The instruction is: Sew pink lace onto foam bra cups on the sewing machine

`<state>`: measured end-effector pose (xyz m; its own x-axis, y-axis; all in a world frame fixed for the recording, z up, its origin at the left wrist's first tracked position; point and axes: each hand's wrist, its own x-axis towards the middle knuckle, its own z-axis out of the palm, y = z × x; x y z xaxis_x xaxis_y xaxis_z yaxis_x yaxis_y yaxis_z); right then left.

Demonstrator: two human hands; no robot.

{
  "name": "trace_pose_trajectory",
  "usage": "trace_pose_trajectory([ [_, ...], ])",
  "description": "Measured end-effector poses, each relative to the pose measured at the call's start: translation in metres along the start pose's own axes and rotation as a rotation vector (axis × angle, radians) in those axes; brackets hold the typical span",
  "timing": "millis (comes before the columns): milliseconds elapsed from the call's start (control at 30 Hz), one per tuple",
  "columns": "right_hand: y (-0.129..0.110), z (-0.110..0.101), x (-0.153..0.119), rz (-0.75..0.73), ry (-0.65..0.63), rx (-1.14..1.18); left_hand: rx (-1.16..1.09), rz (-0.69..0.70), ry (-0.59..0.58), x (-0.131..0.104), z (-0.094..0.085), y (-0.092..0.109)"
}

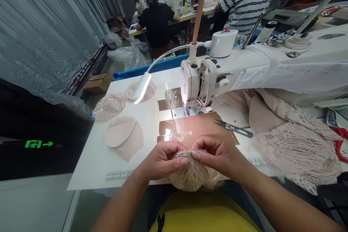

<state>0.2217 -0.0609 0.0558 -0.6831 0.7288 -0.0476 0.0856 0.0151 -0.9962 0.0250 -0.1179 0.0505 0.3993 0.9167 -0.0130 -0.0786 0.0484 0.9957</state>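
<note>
Both hands pinch the upper edge of a beige lace bra cup piece [194,174] at the table's front edge. My left hand [170,159] is closed on it from the left, thumb on top. My right hand [214,154] grips the same edge a little to the right, thumb and index finger together. The lace hangs in rounded folds below the fingers, partly over the table edge. Just beyond the hands lies brown tape [187,128] on the table, in front of the sewing machine's needle area [189,110]. Thread snips [235,128] rest right of it.
Lace cups [110,107] and plain beige cup pieces [125,136] lie on the table's left. A pile of lace fabric [296,145] covers the right side. The white sewing machine [231,69] and a lamp [141,87] overhang the table. People sit at machines behind.
</note>
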Motion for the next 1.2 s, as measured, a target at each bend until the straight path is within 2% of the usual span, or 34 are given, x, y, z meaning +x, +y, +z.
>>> trace_pose_trajectory([
  [167, 0.006, -0.001, 0.003, 0.053, -0.045, 0.209, 0.037, 0.081, 0.095, 0.004, 0.010, -0.006],
  [300, 0.014, 0.001, 0.009, 0.107, -0.051, 0.334, -0.134, -0.042, 0.256, 0.006, 0.021, -0.018],
  [367, 0.018, -0.004, 0.012, 0.136, -0.012, 0.351, -0.262, -0.125, 0.369, 0.005, 0.019, -0.016],
  [433, 0.022, -0.014, 0.013, 0.146, 0.066, 0.325, -0.310, -0.162, 0.540, 0.000, 0.005, -0.005],
  [500, 0.025, -0.027, 0.010, 0.139, 0.156, 0.246, -0.235, -0.123, 0.759, -0.007, -0.017, 0.012],
  [567, 0.027, -0.041, 0.005, 0.127, 0.226, 0.141, -0.009, 0.002, 1.017, -0.010, -0.041, 0.028],
  [600, 0.027, -0.046, 0.003, 0.123, 0.251, 0.088, 0.172, 0.059, 1.120, -0.009, -0.051, 0.034],
  [633, 0.026, -0.050, 0.002, 0.120, 0.269, 0.033, 0.385, 0.101, 1.169, -0.004, -0.057, 0.035],
  [667, 0.024, -0.052, 0.002, 0.115, 0.280, -0.029, 0.620, 0.134, 1.151, 0.003, -0.060, 0.034],
  [700, 0.021, -0.053, 0.003, 0.112, 0.281, -0.102, 0.879, 0.141, 1.065, 0.014, -0.060, 0.028],
  [767, 0.014, -0.053, 0.009, 0.103, 0.259, -0.283, 1.343, 0.155, 0.745, 0.042, -0.050, 0.008],
  [800, 0.011, -0.052, 0.013, 0.092, 0.239, -0.378, 1.571, 0.097, 0.572, 0.057, -0.042, -0.004],
  [900, 0.008, -0.051, 0.029, 0.030, 0.168, -0.629, 1.671, 0.042, 0.395, 0.092, -0.015, -0.040],
  [1000, 0.018, -0.050, 0.043, -0.060, 0.118, -0.797, 1.692, 0.035, 0.324, 0.100, 0.006, -0.054],
  [1100, 0.034, -0.044, 0.050, -0.115, 0.086, -0.936, 1.702, 0.017, 0.260, 0.091, 0.013, -0.046],
  [1200, 0.048, -0.037, 0.053, -0.148, 0.079, -1.141, 1.556, 0.007, 0.162, 0.081, 0.005, -0.028],
])
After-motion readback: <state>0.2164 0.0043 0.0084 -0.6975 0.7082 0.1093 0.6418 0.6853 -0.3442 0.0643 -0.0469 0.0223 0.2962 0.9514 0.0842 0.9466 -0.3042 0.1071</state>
